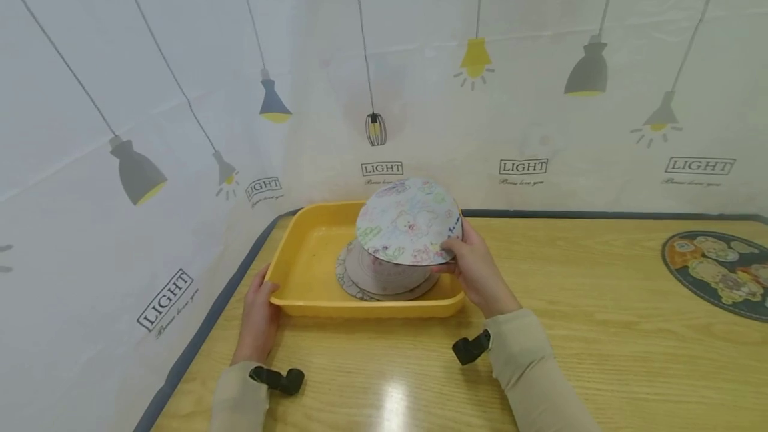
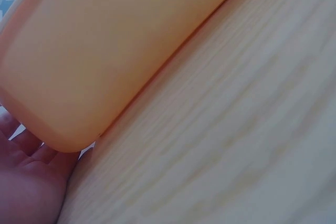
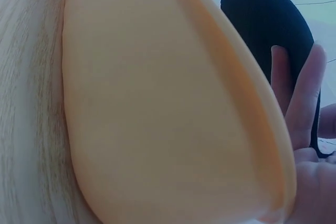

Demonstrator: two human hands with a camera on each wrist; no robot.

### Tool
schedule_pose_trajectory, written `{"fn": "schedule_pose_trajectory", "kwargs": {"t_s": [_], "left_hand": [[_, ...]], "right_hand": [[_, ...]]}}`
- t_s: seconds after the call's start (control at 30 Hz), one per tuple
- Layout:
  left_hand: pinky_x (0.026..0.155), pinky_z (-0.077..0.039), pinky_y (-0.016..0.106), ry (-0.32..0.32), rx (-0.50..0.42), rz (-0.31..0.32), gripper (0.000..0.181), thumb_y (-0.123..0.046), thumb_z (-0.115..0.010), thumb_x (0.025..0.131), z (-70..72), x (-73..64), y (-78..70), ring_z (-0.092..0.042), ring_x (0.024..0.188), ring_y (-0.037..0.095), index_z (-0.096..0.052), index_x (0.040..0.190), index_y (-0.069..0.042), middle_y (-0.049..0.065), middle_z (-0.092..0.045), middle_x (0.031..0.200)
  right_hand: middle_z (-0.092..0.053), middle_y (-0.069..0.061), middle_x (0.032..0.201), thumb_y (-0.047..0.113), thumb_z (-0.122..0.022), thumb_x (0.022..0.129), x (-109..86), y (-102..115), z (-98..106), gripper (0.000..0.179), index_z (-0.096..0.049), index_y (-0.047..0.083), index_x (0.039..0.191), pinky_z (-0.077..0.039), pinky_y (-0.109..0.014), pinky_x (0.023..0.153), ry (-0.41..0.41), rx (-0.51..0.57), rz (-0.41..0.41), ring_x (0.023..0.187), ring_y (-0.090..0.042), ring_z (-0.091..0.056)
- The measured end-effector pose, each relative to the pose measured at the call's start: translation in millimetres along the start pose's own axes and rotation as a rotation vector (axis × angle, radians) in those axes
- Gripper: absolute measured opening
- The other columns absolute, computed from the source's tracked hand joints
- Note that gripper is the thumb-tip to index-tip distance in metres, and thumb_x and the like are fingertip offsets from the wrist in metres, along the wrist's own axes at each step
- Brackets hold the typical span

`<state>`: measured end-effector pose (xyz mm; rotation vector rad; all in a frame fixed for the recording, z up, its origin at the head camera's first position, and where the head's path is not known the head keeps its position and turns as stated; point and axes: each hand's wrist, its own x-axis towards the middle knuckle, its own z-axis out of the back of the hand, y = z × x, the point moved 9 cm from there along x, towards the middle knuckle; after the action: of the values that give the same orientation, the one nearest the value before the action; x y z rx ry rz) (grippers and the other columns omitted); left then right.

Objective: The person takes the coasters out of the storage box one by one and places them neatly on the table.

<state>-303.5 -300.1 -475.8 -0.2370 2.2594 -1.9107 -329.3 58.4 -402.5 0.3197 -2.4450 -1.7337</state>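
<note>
My right hand [image 1: 480, 272] pinches a round placemat [image 1: 408, 222] by its right edge, thumb on top and fingers beneath. The placemat has colourful doodles on its upper face; its dark underside [image 3: 262, 19] shows in the right wrist view. It is held tilted above a yellow tray [image 1: 372, 309]. Inside the tray lie more round mats [image 1: 390, 279], a plain pale one over one with a patterned border, partly hidden by the held placemat. At the tray's front left corner, my left hand [image 1: 258, 319] holds the side, thumb at the rim.
The tray stands on a wood-grain table [image 1: 336, 365] near its dark back edging. Far to the right lies a dark oval mat [image 1: 720, 275] with cartoon bears. A pale wall covering [image 1: 432, 119] with printed lamps rises behind and to the left.
</note>
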Motion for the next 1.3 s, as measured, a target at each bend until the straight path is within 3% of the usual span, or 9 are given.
{"fn": "schedule_pose_trajectory", "kwargs": {"t_s": [0.57,0.83,1.3], "left_hand": [[0.086,-0.041,0.027,-0.019,-0.016,0.013,0.049,-0.007,-0.034,0.088,-1.3,0.5,1.1,-0.038,0.117,0.026,-0.034,0.136,-0.017,0.002,-0.034,0.135],[0.086,-0.04,0.026,-0.025,-0.015,0.013,0.049,-0.006,-0.034,0.088,-0.8,-0.6,0.2,-0.038,0.118,0.026,-0.034,0.136,-0.016,0.003,-0.034,0.135],[0.086,-0.04,0.027,-0.028,-0.01,0.013,0.049,-0.006,-0.034,0.088,-0.8,-1.2,-0.8,-0.039,0.117,0.026,-0.034,0.136,-0.016,0.003,-0.034,0.134]], "right_hand": [[-0.043,-0.015,0.124,-0.002,-0.032,0.088,11.1,-8.3,17.0,0.057,-0.022,0.019,0.141,-0.051,-0.031,0.06,-0.022,0.073,0.037,0.079,-0.02,-0.059],[-0.044,-0.015,0.123,-0.001,-0.032,0.089,10.0,-7.1,21.3,0.056,-0.023,0.018,0.14,-0.049,-0.04,0.07,-0.03,0.062,0.036,0.081,-0.019,-0.06],[-0.044,-0.014,0.125,0.001,-0.032,0.09,8.5,-6.2,30.5,0.056,-0.021,0.02,0.141,-0.051,-0.031,0.065,-0.061,0.043,0.02,0.082,-0.018,-0.06]]}}
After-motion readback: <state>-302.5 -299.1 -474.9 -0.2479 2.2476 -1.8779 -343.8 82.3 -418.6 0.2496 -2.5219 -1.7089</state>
